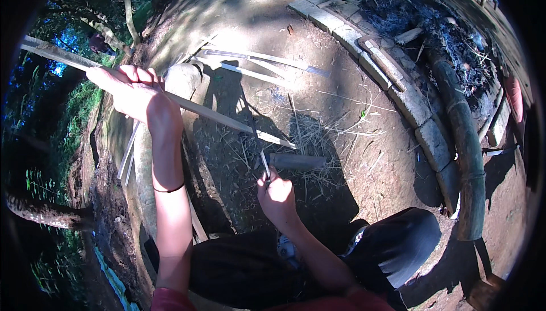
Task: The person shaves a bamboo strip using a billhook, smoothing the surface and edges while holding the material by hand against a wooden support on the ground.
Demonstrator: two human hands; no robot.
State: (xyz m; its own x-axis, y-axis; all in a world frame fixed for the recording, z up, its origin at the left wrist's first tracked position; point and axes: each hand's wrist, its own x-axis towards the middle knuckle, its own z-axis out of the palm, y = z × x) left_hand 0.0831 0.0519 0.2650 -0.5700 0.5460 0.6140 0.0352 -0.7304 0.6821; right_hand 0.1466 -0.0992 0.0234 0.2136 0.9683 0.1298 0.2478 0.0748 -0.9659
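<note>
My left hand (145, 99) is raised at the left, its fingers closed round a long, pale split bamboo strip (213, 115). The strip slopes from the upper left down to the middle, its far end close to the ground litter. Low in the centre, my right hand (276, 197) grips a knife (265, 164) with its narrow blade pointing up and away from me. The blade is near the strip's lower part; whether they touch I cannot tell. Beneath them lie thin bamboo shavings (318, 146) and a short, dark split piece (297, 162).
Several split bamboo strips (250, 55) lie on the dirt ahead. A smooth log (145, 169) runs along my left. On the right, a curved stone border (347, 35) encloses ash (455, 44), with a thick bamboo pole (471, 186) leaning out. My bent legs are below.
</note>
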